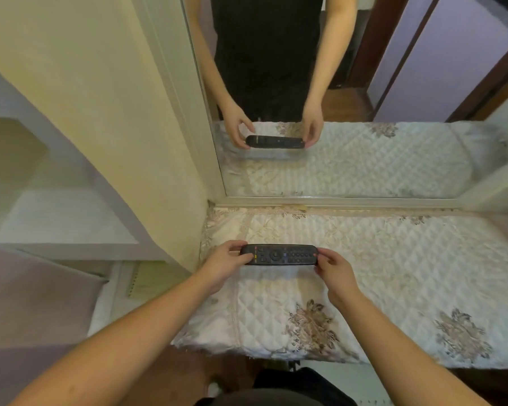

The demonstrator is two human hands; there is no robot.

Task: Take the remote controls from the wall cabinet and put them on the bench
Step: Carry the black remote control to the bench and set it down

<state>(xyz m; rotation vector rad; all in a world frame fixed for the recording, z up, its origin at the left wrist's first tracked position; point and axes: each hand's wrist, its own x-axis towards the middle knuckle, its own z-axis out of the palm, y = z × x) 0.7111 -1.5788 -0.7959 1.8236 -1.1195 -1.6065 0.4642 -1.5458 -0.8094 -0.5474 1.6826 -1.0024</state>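
The long bench covered with a white quilted cloth with brown flower patterns [393, 259] fills the right and lower part of the view, and a tall mirror [364, 83] stands at its far edge and reflects the person and the cloth. On the left stands a pale cabinet with open white shelves [56, 218].

The left hand [220, 263] pinches one end of a long black remote control with coloured buttons [279, 254], thumb and fingers curled around it. The right hand [333, 266] pinches the other end in the same way. The remote control lies flat, buttons up, low over the cloth near the left end of the bench; whether it already touches the cloth, I cannot tell.

I judge that the placing step is almost done. One risk is that the cloth is soft and seems to hang over the front edge, so a remote control put too near this edge could slide off. Also, the shelves in view show no other remote control.
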